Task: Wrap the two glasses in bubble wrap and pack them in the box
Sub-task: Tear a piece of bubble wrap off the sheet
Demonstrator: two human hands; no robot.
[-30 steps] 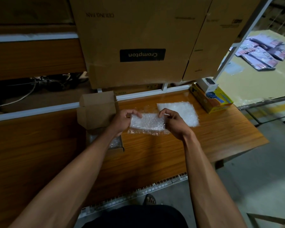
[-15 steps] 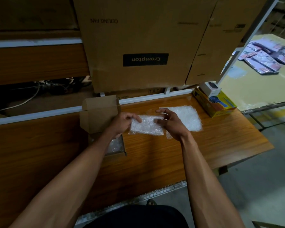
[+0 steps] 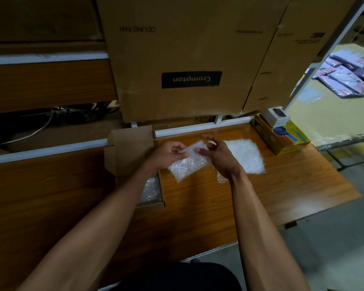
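Above table (image 3: 208, 202) — hands grip bundle (image 3: 187, 162).

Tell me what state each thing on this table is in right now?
Left hand: grips the bubble-wrapped bundle.
Right hand: pinches the bundle.
Bubble-wrapped bundle: held tilted above the table.
Small box: open, bubble wrap inside.
Spare bubble wrap sheet: lying flat.

glass (image 3: 189, 161) – hidden inside bubble wrap (image 3: 180, 172)

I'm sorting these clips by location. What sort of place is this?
Probably a warehouse or packing station: large brown cardboard cartons on white metal racking, and plastic-wrapped purple packets spread on a surface nearby.
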